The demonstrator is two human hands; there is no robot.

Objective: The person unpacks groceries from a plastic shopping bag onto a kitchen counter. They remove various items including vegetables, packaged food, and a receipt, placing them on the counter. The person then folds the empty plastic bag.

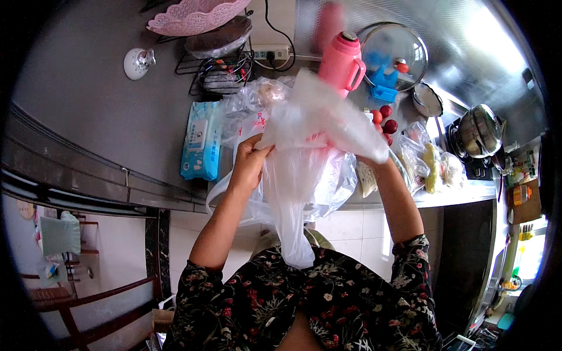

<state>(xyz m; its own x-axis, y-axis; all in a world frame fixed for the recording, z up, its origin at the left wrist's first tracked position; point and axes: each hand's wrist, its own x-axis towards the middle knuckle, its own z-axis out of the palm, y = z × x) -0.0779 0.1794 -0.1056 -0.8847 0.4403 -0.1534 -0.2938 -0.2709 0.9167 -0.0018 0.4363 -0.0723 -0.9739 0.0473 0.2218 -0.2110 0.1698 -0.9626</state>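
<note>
A thin, translucent white plastic bag [294, 175] hangs in front of me, its top part spread between my hands and blurred. My left hand [252, 162] pinches the left side of its upper edge between thumb and fingers. At the bag's right corner, my right hand [371, 160] is mostly covered by the plastic, so its grip cannot be made out. The bag's narrow lower end reaches down to my floral top. Behind and below it, clear and white plastic bags with red print [252, 125] lie on the counter's front part.
Left of the bags lies a blue wipes pack [201, 140]; a wire rack [219, 72] stands behind. A pink thermos [342, 61], glass lid [397, 57], red fruits [389, 126] and bagged food [432, 169] are at the right. The counter edge [369, 202] runs before me.
</note>
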